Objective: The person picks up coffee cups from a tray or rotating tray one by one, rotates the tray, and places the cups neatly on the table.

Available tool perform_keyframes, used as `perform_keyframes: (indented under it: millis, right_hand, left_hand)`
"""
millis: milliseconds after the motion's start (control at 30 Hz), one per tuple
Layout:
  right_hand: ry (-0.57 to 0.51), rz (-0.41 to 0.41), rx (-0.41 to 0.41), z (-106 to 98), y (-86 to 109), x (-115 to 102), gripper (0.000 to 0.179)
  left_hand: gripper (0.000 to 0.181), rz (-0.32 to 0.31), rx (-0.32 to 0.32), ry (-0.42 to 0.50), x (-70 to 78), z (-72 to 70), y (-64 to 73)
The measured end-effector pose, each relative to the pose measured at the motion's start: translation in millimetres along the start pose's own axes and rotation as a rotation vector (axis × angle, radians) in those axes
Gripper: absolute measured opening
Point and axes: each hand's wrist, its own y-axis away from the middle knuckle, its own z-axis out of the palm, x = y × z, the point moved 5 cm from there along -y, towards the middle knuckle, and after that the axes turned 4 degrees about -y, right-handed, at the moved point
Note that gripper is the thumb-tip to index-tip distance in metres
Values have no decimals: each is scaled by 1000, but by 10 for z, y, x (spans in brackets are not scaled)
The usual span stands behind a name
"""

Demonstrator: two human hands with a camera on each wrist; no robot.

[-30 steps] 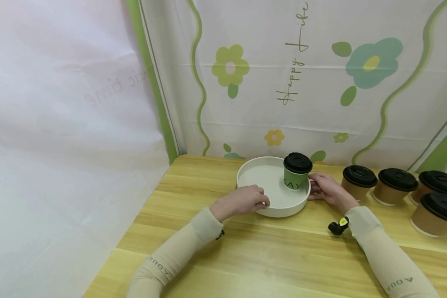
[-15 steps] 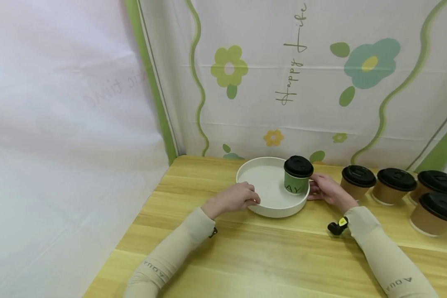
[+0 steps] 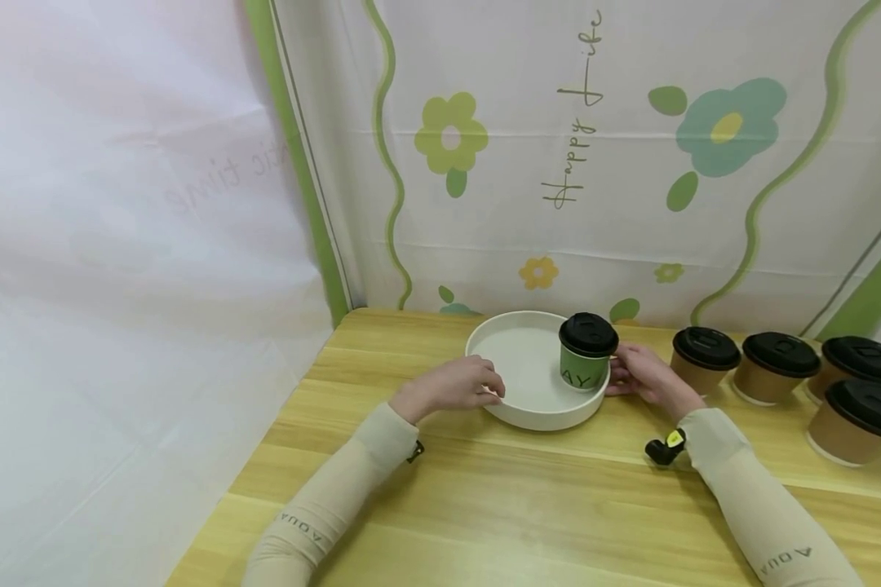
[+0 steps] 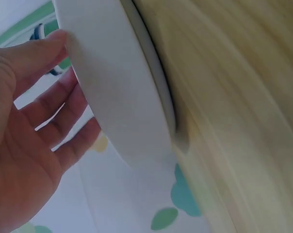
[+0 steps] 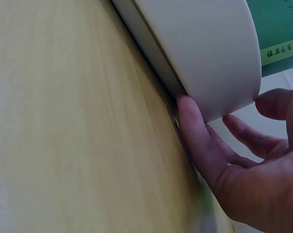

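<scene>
A round white turntable tray (image 3: 521, 359) rests near the back of the wooden table; a narrower base shows under its wall in the wrist views. On its right side stands a green paper cup (image 3: 582, 371) with a black lid, upright. My left hand (image 3: 451, 386) holds the front-left rim, thumb (image 4: 47, 42) at the edge and the other fingertips behind the wall. At the right, my right hand (image 3: 644, 375) touches the outer wall (image 5: 219, 53) with loosely bent fingers, one fingertip low by the base and the thumb near the rim, beside the cup.
Several brown paper cups (image 3: 774, 368) with black lids stand in a group on the right of the table (image 3: 543, 505). A flower-printed white curtain (image 3: 484, 212) hangs right behind the table, and another white sheet (image 3: 139, 326) is at the left.
The left hand has moved left along the rim. The green cup has shifted toward the front and its lettering has turned, as the tray rotates. My right hand stays put.
</scene>
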Motion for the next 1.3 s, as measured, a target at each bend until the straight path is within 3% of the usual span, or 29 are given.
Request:
perform_keyframes:
  millis: [167, 333, 500, 867, 1300]
  right_hand:
    - [1, 7, -8, 3, 7, -2, 28]
    - [-7, 9, -8, -2, -2, 7, 28]
    - [-17, 21, -4, -5, -16, 34, 28]
    - [11, 2, 10, -5, -9, 6, 30]
    - [-16, -1, 2, -6, -5, 8, 26]
  left_hand:
    - [21, 5, -1, -8, 222, -62, -79]
    - [22, 29, 11, -48, 429, -33, -203]
    - [19, 11, -3, -74, 513, 35, -275]
    - [17, 13, 27, -67, 464, 74, -263]
    - [13, 60, 62, -60, 223, 43, -76]
